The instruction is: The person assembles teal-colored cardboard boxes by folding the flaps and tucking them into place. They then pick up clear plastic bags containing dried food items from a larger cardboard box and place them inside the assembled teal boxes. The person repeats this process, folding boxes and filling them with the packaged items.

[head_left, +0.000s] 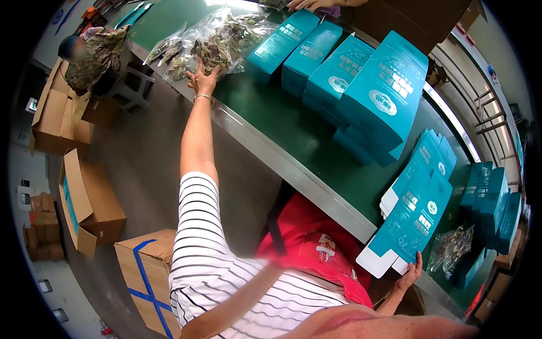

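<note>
My left hand (pixel 203 80) reaches far across the table, its fingers spread on a pile of clear plastic bags (pixel 226 42) filled with brown, dried, mushroom-like pieces. Whether it pinches any of the plastic does not show. At the near right, my right hand (pixel 407 278) grips the lower edge of a flattened teal carton (pixel 415 212). More flat cartons lie overlapping under and behind that one, with white flaps toward me. Between my hands, several folded-up teal boxes (pixel 384 85) stand in a row along the table's far side.
A metal rim edges the green table (pixel 271 116). At the right end are more teal boxes (pixel 488 198) and a clear bag (pixel 451 248) of brown pieces. Another person's hand (pixel 310 4) rests at the far edge. Cardboard boxes (pixel 93 203) stand on the floor at left, near a seated person (pixel 96 59).
</note>
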{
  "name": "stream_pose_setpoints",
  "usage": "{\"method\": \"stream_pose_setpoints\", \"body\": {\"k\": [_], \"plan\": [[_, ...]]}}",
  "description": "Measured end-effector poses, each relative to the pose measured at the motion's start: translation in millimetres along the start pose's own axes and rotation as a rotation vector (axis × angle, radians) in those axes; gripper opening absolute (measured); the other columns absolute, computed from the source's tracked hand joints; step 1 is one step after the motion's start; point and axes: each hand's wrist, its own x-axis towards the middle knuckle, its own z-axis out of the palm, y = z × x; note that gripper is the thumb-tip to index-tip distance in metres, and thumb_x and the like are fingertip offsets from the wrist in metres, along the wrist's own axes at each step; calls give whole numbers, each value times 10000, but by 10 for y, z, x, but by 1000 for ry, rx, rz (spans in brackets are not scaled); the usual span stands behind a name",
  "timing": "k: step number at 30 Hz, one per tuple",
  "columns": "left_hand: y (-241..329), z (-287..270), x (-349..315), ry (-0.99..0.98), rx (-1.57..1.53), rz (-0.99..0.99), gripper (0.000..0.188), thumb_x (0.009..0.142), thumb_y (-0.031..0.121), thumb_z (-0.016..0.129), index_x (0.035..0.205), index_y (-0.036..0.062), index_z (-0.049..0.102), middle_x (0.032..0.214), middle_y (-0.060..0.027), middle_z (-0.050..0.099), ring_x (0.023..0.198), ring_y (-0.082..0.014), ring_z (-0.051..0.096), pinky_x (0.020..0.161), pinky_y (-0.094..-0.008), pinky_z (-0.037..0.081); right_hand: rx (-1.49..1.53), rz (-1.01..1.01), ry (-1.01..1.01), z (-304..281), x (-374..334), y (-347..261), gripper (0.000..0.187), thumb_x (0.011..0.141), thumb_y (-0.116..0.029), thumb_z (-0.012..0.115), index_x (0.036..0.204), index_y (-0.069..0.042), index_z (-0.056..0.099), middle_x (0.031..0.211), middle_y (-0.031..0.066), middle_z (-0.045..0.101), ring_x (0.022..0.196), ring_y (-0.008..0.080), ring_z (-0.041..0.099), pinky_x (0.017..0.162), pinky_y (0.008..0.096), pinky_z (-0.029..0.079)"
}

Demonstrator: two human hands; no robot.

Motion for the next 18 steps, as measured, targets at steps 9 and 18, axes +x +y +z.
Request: {"method": "stream_pose_setpoints", "body": {"k": [9,18], "plan": [[183,295,543,-56,-160,-63,877,679,624,702,1424,287,385,1394,-206,440,1397,-440,133,1065,-649,45,6,46,10,55,-35,-86,551,753,31,407,1296,28,500,1262,130,530,1076,188,538,952,275,405],[164,586,1025,-128,-66,-138,905,648,698,657,1431,395,321,1367,-249,424,1311,-404,315,1039,-566,219,50,75,35,33,-54,-131,554,746,23,423,1295,35,498,1264,139,529,1085,199,541,965,292,407]]}}
